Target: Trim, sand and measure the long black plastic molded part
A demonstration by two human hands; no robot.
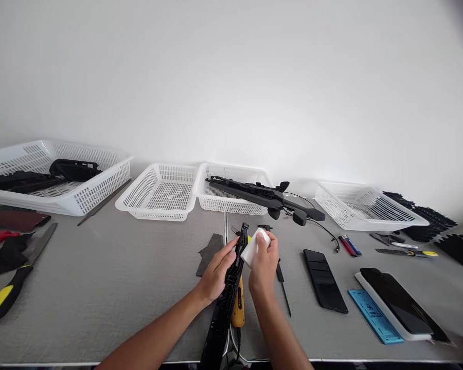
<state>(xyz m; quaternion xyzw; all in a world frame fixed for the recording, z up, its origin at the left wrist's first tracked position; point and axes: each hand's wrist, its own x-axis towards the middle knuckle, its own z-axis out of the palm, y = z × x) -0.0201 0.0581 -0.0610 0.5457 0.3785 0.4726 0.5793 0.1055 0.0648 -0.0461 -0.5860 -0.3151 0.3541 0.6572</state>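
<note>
My left hand [217, 275] grips a long black plastic part [226, 303] near its upper end, which tilts up from the table's front edge. Pinched in my right hand [264, 264] is a small white block [253, 248], held close beside the top of that part; whether it touches cannot be made out. Below my hands lies a yellow corded tool [238, 308], partly covered by the black part. A dark grey cloth or abrasive sheet [210, 254] is just left of my left hand. To the right of my right hand rests a thin dark screwdriver [283, 288].
A white basket [231, 206] at the back holds long black parts that overhang its right side. More white baskets [156, 211] [100, 192] [370, 223] stand along the wall. A yellow-black file [21, 280] lies left; phones [324, 280], a blue plate [375, 316] and lighters [349, 245] lie right. Part of another person shows at far right.
</note>
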